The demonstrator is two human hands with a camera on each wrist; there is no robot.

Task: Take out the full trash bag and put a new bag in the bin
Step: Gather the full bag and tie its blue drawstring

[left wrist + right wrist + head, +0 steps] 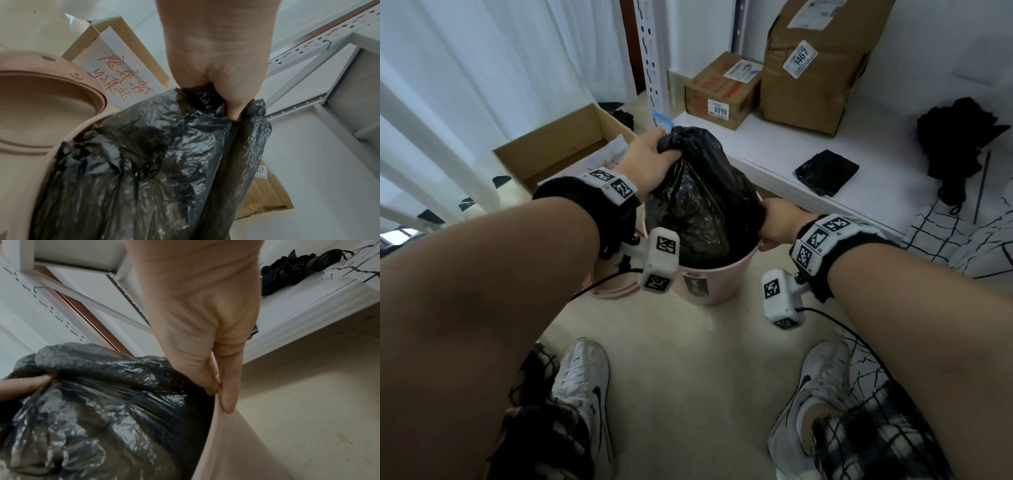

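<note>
A full black trash bag (698, 198) stands partly raised out of a pink bin (719, 284) on the floor in front of me. My left hand (650, 157) grips the bag's gathered neck from above; the left wrist view shows this left hand (216, 84) with fingers curled round the crumpled bag (154, 162). My right hand (777, 222) holds the bin's right rim. In the right wrist view the right hand (218, 386) pinches the pink bin wall (236, 443), thumb outside, beside the bag (102, 402). A folded black new bag (827, 171) lies on the white shelf (774, 144).
An open cardboard box (558, 144) sits left of the bin. Two sealed boxes (722, 89) stand on the white shelf, with a black umbrella (955, 137) at its right. A pink ring-shaped lid (41, 105) lies by the bin. White curtains hang at left; my shoes (585, 387) are below.
</note>
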